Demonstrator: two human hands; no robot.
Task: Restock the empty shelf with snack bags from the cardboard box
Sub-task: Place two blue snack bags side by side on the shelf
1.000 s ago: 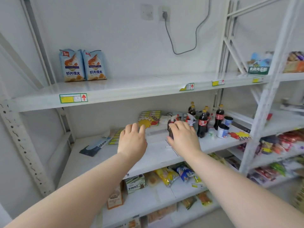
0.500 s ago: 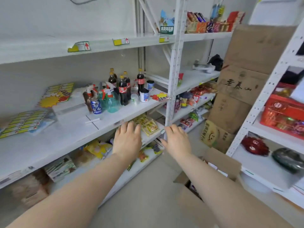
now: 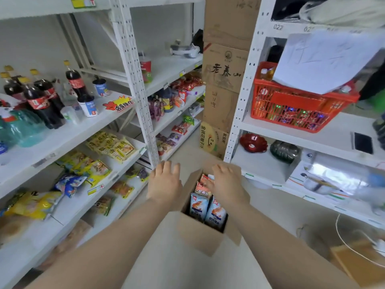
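Head view: my left hand [image 3: 164, 184] and right hand [image 3: 226, 184] hover with fingers spread over the cardboard box [image 3: 200, 236], gripping nothing.
Snack bags [image 3: 198, 207] stand upright inside the box. Two blue-white ones sit at its near edge, and reddish ones sit toward the far edge under my right fingers; I cannot tell if they touch. My left hand is over the box's left edge. The bags look light, puffy, slick and crushable, so I'd pinch the top seal rather than squeeze the middle. The box sits open-topped on the floor between the racks. A red basket [image 3: 291, 109] on the right rack holds mixed packets.
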